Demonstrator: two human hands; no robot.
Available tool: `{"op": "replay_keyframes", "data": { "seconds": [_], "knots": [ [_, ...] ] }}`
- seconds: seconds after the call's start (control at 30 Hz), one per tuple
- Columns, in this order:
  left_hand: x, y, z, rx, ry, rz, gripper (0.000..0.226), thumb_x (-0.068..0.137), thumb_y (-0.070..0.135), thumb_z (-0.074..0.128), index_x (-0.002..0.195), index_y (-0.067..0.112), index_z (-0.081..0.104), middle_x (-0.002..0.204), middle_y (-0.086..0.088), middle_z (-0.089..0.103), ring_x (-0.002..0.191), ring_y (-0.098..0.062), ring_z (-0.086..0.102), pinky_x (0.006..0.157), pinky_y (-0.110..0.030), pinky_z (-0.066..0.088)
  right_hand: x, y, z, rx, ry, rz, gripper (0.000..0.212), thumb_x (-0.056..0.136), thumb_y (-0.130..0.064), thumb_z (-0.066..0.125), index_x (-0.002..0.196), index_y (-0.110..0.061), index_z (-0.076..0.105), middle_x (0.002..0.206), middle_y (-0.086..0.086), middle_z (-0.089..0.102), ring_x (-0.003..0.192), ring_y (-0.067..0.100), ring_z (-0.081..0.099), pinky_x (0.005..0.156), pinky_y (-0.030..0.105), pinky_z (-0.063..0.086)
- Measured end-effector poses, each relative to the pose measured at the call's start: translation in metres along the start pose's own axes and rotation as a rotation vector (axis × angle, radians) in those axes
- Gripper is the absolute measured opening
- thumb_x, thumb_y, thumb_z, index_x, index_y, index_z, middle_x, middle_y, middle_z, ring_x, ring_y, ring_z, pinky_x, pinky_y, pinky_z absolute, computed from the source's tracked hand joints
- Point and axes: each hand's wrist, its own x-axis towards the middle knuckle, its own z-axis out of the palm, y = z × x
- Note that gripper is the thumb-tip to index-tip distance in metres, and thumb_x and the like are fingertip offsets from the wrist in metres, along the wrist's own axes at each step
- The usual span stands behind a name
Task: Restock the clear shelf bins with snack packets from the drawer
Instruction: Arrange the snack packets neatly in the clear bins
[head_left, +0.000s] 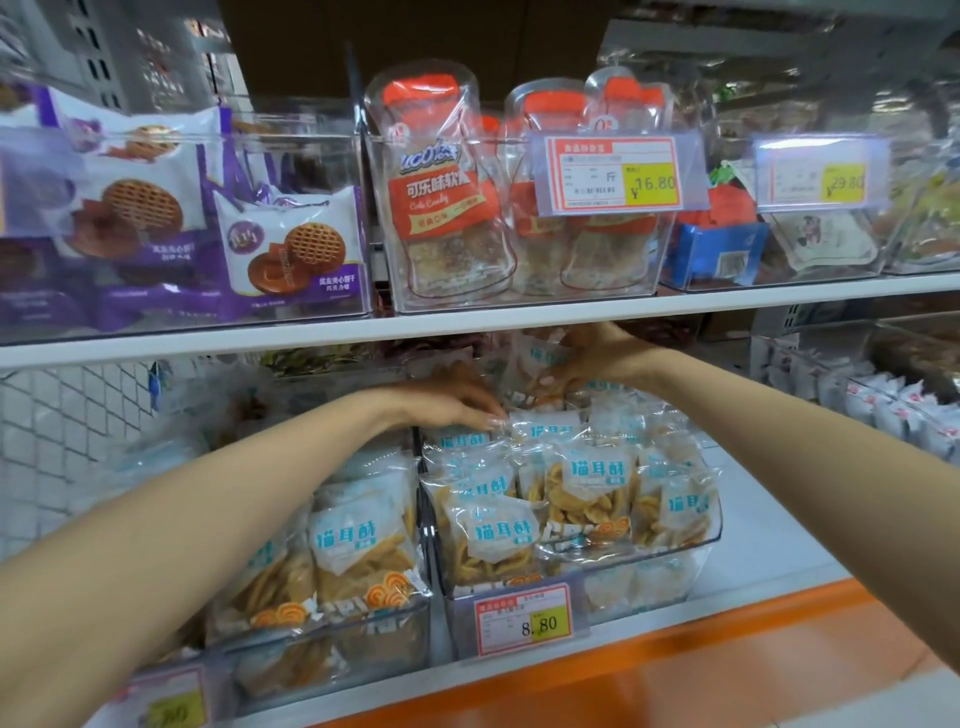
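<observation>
Lower shelf (753, 525), white with an orange front edge:
- Clear bin (712, 540), centre, heaped to the rim with snack packets (597, 483). They are clear with pale blue lettering and hold golden fried spirals.
- Price tag (522, 618) marked 8.80, clipped to the bin's front.
- Neighbouring bin (332, 660), touching it on the left, with the same packets.

Hands, both reaching over the back of the clear bin:
- Left hand (452, 400): palm down, fingers fairly straight, tips touching packet tops at the rear left. It holds nothing.
- Right hand (592, 358): just under the upper shelf (519, 325), fingers bent over an upright packet at the rear. I cannot tell whether it grips.

Upper shelf bins: cola-candy pouches (436, 197) and purple biscuit packets (291, 249).
</observation>
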Motion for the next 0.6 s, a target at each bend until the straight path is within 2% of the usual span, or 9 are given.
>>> {"op": "replay_keyframes", "data": {
  "seconds": [0.1, 0.2, 0.27, 0.33, 0.37, 0.43, 0.5, 0.6],
  "knots": [
    [-0.003, 0.0, 0.0, -0.029, -0.025, -0.009, 0.032, 0.097, 0.028, 0.048, 0.127, 0.021, 0.054, 0.134, 0.006, 0.041, 0.126, -0.009, 0.035, 0.091, -0.012, 0.021, -0.003, 0.0, 0.002, -0.129, -0.051, -0.037, 0.043, 0.074, 0.001, 0.076, 0.104, -0.02, 0.054, 0.102, -0.001, 0.056, 0.085, 0.014, 0.06, 0.059, 0.016, 0.052],
    [-0.006, 0.0, 0.001, -0.042, -0.016, 0.009, 0.023, 0.095, 0.03, 0.053, 0.116, 0.026, 0.059, 0.138, 0.003, 0.037, 0.128, -0.01, 0.031, 0.101, -0.019, 0.02, -0.002, 0.002, 0.007, -0.271, -0.057, -0.096, 0.038, 0.071, -0.008, 0.081, 0.093, -0.029, 0.057, 0.099, -0.004, 0.055, 0.086, 0.011, 0.054, 0.063, 0.011, 0.043],
    [-0.005, -0.002, 0.004, -0.033, 0.106, 0.075, 0.016, 0.09, 0.028, 0.06, 0.106, 0.025, 0.064, 0.134, 0.007, 0.027, 0.125, -0.006, 0.019, 0.104, -0.02, 0.013, -0.001, 0.001, 0.009, -0.345, -0.097, -0.114, 0.037, 0.071, -0.012, 0.081, 0.089, -0.034, 0.057, 0.104, -0.007, 0.056, 0.095, 0.011, 0.052, 0.07, 0.012, 0.04],
    [-0.002, -0.003, 0.007, -0.067, 0.306, 0.143, 0.017, 0.084, 0.022, 0.069, 0.099, 0.024, 0.063, 0.134, 0.006, 0.03, 0.128, -0.007, 0.022, 0.106, -0.021, 0.016, -0.002, -0.001, 0.007, -0.323, -0.174, -0.074, 0.033, 0.074, -0.013, 0.079, 0.093, -0.031, 0.059, 0.103, -0.012, 0.057, 0.099, 0.009, 0.053, 0.077, 0.012, 0.04],
    [-0.003, -0.002, 0.007, -0.102, 0.361, 0.168, 0.023, 0.082, 0.019, 0.071, 0.101, 0.024, 0.059, 0.133, 0.006, 0.035, 0.128, -0.01, 0.031, 0.105, -0.022, 0.024, -0.002, -0.002, 0.005, -0.305, -0.211, -0.041, 0.03, 0.076, -0.014, 0.078, 0.097, -0.028, 0.061, 0.104, -0.011, 0.059, 0.102, 0.01, 0.054, 0.081, 0.014, 0.041],
    [-0.005, 0.003, 0.006, -0.185, 0.341, 0.189, 0.04, 0.082, 0.014, 0.07, 0.115, 0.023, 0.049, 0.118, 0.013, 0.048, 0.111, -0.006, 0.05, 0.089, -0.013, 0.039, -0.004, -0.003, 0.0, -0.307, -0.255, 0.011, 0.027, 0.078, -0.018, 0.076, 0.101, -0.027, 0.065, 0.108, -0.007, 0.063, 0.106, 0.013, 0.057, 0.09, 0.02, 0.043],
    [-0.001, 0.007, 0.005, -0.159, 0.31, 0.162, 0.042, 0.087, 0.011, 0.063, 0.124, 0.02, 0.045, 0.11, 0.016, 0.052, 0.101, -0.004, 0.055, 0.075, -0.003, 0.04, -0.003, -0.006, -0.002, -0.35, -0.283, 0.011, 0.022, 0.078, -0.019, 0.075, 0.094, -0.031, 0.065, 0.102, -0.01, 0.064, 0.101, 0.012, 0.058, 0.088, 0.023, 0.044],
    [0.01, 0.011, 0.005, 0.077, 0.393, 0.065, 0.033, 0.093, 0.011, 0.053, 0.126, 0.015, 0.052, 0.128, -0.001, 0.053, 0.115, -0.019, 0.053, 0.087, -0.019, 0.041, -0.002, -0.009, 0.0, -0.405, -0.281, -0.01, 0.022, 0.078, -0.016, 0.076, 0.088, -0.026, 0.06, 0.093, -0.008, 0.062, 0.087, 0.01, 0.057, 0.074, 0.019, 0.044]
  ]
}}
